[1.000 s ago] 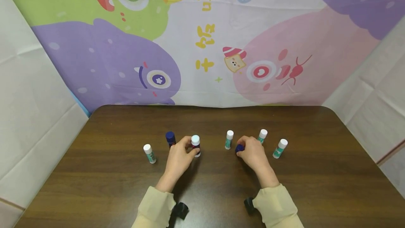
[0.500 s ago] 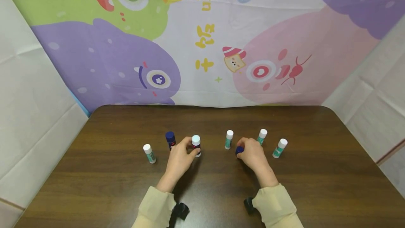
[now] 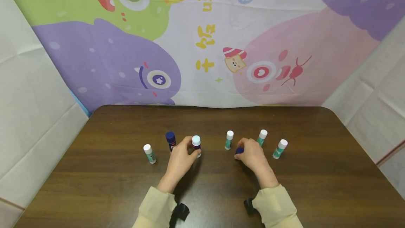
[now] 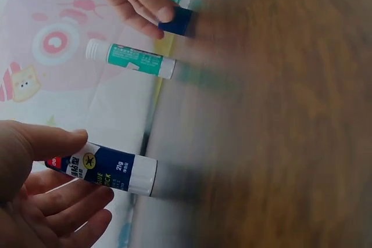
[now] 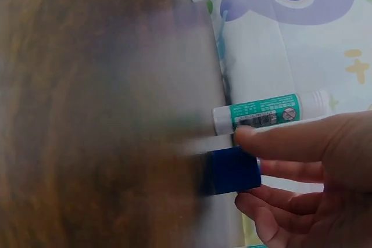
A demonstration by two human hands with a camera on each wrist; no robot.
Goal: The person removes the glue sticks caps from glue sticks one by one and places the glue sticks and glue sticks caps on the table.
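My left hand pinches an upright navy glue stick between thumb and fingers. Its top is pale and bare of any navy cap; its white base shows in the left wrist view. Over to the right, my right hand pinches a short navy glue stick cap low at the tabletop. In the head view the fingers cover part of this cap. Behind the left hand stands another navy glue stick, its navy cap on.
Green-and-white glue sticks stand around the hands: one at the left, one between the hands, one partly behind the right hand and one at the right. A cartoon-printed cloth hangs behind the brown table.
The left hand and its glue stick have shifted very slightly to the right. The right hand stays at the cap with hardly any movement.
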